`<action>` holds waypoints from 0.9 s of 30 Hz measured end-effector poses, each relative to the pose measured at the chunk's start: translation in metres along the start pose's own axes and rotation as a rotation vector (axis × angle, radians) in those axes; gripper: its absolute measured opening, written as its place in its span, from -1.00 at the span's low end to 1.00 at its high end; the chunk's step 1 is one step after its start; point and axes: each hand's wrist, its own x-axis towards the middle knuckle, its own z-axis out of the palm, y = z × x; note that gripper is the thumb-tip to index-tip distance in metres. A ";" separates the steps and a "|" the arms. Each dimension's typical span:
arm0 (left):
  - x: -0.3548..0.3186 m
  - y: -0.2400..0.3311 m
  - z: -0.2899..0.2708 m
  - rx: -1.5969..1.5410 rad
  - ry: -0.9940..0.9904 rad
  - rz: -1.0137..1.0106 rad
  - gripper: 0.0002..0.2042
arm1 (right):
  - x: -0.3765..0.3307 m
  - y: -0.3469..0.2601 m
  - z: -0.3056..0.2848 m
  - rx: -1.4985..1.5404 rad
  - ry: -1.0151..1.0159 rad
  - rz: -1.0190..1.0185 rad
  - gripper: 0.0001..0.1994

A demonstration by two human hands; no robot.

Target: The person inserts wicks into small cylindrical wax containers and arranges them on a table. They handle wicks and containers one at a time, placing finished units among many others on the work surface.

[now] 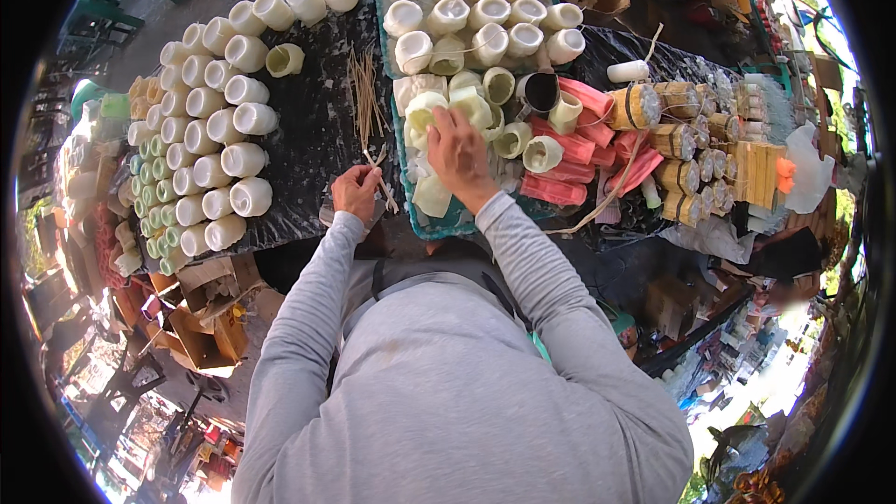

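Observation:
My left hand (357, 191) is closed at the tray's left edge, its fingertips pinching a few thin pale wicks (380, 168). Farther off, a bundle of straight tan wicks (364, 93) lies on the black table covering. My right hand (459, 157) reaches over the teal tray (405, 154), its fingers closed at the rim of a pale yellow, hollow wax cup (422, 112). Beside that cup sit more hollow cups (499, 86) and a loose pale wax piece (431, 194). Rows of whitish wax cups (490, 11) fill the tray's far part.
Many white wax cups (245, 159) stand in rows on the left table. A dark metal mug (539, 93) rests near pink troughed pieces (560, 154). Bundled yellowish cylinders (637, 107) lie at the right, with a cord (616, 189) before them. An open cardboard box (201, 336) sits below left.

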 end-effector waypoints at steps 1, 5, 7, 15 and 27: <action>0.004 0.005 0.002 0.132 0.043 -0.002 -0.69 | 0.015 0.010 0.000 -0.029 -0.036 -0.023 -0.88; -0.007 0.025 0.010 0.111 0.163 0.073 -0.49 | 0.055 0.022 -0.002 -0.214 -0.275 -0.040 -0.81; -0.019 0.039 0.006 -0.111 0.052 0.002 -0.40 | 0.055 0.014 -0.017 -0.039 -0.081 -0.070 -0.83; -0.055 0.093 -0.013 -1.173 -0.405 -0.012 -0.40 | -0.004 -0.046 -0.050 0.681 0.013 -0.049 -0.73; -0.036 -0.045 -0.108 0.221 0.069 -0.069 -0.32 | -0.081 -0.058 0.068 0.157 -0.494 0.208 -0.76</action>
